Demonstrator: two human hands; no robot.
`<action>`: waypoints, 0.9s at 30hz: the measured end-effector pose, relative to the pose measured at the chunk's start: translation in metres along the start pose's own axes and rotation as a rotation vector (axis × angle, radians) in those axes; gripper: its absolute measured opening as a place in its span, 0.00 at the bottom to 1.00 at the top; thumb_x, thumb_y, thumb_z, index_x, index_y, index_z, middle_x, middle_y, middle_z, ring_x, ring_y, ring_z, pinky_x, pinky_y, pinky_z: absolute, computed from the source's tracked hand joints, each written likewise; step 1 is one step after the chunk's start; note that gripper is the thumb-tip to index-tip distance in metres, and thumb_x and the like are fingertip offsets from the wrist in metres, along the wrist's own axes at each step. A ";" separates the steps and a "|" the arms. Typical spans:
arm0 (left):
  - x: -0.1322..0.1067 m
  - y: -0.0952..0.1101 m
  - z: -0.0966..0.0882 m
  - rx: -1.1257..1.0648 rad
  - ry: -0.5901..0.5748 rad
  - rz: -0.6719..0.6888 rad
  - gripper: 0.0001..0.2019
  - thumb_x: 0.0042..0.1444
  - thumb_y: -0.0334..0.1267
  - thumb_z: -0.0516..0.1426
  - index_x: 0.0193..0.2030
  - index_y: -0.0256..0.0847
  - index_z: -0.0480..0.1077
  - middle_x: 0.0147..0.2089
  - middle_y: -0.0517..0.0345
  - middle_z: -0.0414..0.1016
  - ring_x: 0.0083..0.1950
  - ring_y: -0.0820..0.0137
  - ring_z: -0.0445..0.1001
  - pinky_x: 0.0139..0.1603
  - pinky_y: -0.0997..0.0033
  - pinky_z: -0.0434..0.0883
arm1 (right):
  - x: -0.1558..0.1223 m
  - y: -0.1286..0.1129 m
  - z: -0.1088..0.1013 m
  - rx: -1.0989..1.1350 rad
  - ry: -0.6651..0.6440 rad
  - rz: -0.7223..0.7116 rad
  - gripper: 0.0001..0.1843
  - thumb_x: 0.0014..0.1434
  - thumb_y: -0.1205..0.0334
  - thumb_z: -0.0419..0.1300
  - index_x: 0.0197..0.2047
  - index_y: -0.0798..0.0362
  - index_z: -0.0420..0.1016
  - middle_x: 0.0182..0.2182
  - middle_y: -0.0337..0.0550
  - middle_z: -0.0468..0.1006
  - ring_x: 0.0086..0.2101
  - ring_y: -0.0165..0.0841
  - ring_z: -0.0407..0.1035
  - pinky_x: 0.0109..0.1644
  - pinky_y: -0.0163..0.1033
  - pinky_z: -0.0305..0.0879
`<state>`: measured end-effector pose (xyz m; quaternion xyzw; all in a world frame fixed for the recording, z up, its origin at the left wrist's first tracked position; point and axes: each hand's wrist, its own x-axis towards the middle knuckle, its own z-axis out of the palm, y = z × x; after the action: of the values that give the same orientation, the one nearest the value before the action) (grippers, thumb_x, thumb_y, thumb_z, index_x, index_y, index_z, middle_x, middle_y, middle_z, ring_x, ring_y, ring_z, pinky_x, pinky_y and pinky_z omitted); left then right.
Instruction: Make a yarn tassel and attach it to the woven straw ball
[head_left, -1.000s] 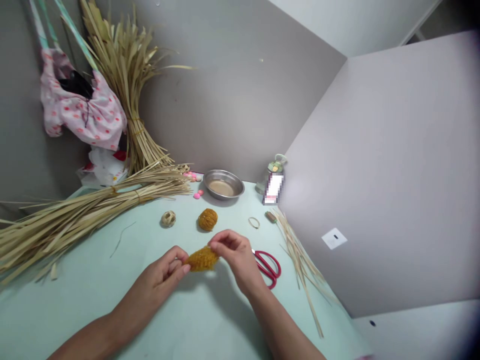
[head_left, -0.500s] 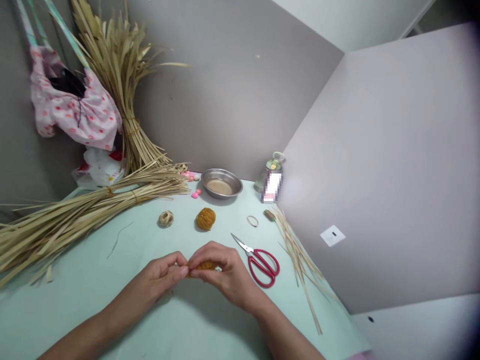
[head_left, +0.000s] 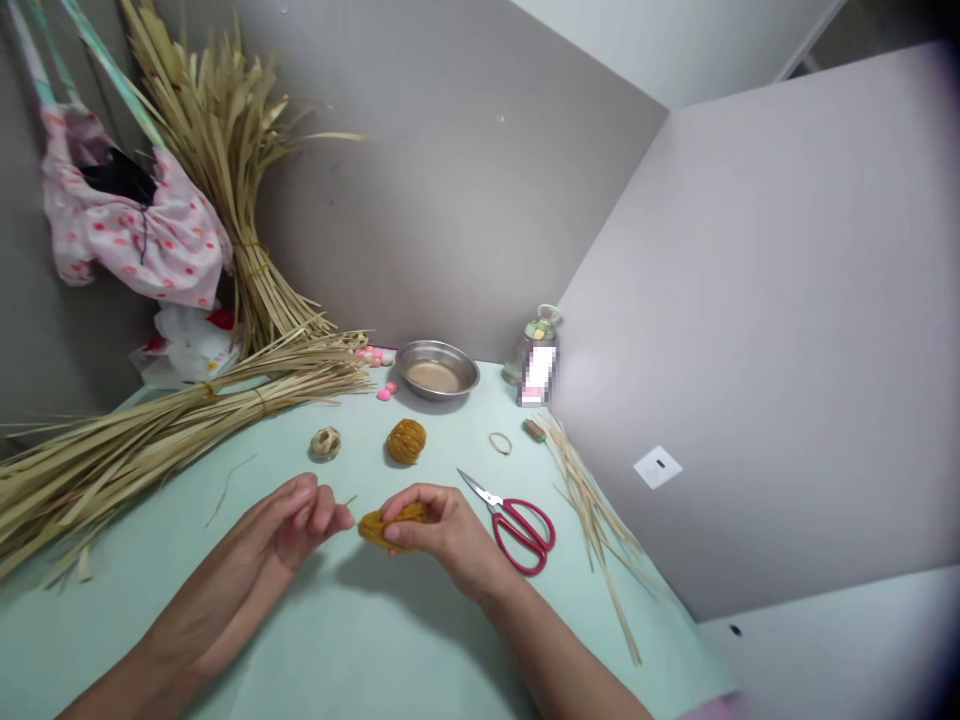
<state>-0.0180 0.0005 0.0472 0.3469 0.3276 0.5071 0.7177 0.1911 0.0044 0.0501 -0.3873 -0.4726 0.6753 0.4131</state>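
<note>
My right hand (head_left: pixel 442 530) is closed round a small orange-brown woven piece (head_left: pixel 375 525) just above the pale green table (head_left: pixel 390 650). My left hand (head_left: pixel 296 515) is a little to its left, fingers pinched together on the end of a thin straw strand (head_left: pixel 348 500) that sticks out from the piece. A finished orange-brown woven ball (head_left: pixel 406 441) and a smaller pale woven ball (head_left: pixel 325 443) lie on the table behind my hands.
Red-handled scissors (head_left: pixel 517 525) lie right of my right hand. A long bundle of dried leaf strips (head_left: pixel 150 440) covers the left; loose strips (head_left: pixel 592 510) lie by the right wall. A metal bowl (head_left: pixel 437 369), a jar (head_left: pixel 536 355), pink beads (head_left: pixel 382 393) and a rubber band (head_left: pixel 500 443) are behind.
My left hand has drawn away leftward from the woven piece, pulling a thin strand out. My right hand now holds the piece alone, lower and turned.
</note>
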 end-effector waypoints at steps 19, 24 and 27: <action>-0.003 -0.015 0.007 1.082 -0.275 -0.048 0.10 0.61 0.45 0.53 0.40 0.46 0.73 0.33 0.61 0.76 0.35 0.62 0.72 0.36 0.70 0.65 | -0.006 0.000 0.008 -0.394 0.085 -0.136 0.07 0.52 0.59 0.68 0.33 0.53 0.81 0.34 0.40 0.72 0.33 0.31 0.68 0.36 0.35 0.65; -0.003 -0.021 0.005 0.847 -0.351 -0.063 0.10 0.61 0.42 0.53 0.38 0.46 0.75 0.38 0.59 0.78 0.41 0.59 0.72 0.43 0.68 0.67 | -0.013 -0.014 0.007 -0.509 -0.058 -0.139 0.31 0.46 0.53 0.74 0.54 0.44 0.76 0.45 0.43 0.72 0.39 0.34 0.69 0.44 0.38 0.68; -0.004 -0.020 0.008 0.798 -0.370 -0.115 0.12 0.61 0.44 0.53 0.33 0.43 0.74 0.36 0.59 0.76 0.41 0.60 0.71 0.43 0.68 0.67 | -0.014 -0.011 0.006 -0.540 -0.106 -0.150 0.35 0.43 0.53 0.75 0.55 0.42 0.75 0.45 0.42 0.71 0.39 0.34 0.70 0.43 0.37 0.69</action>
<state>-0.0022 -0.0093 0.0349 0.6632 0.3824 0.2295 0.6010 0.1927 -0.0085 0.0644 -0.4112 -0.6838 0.5118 0.3185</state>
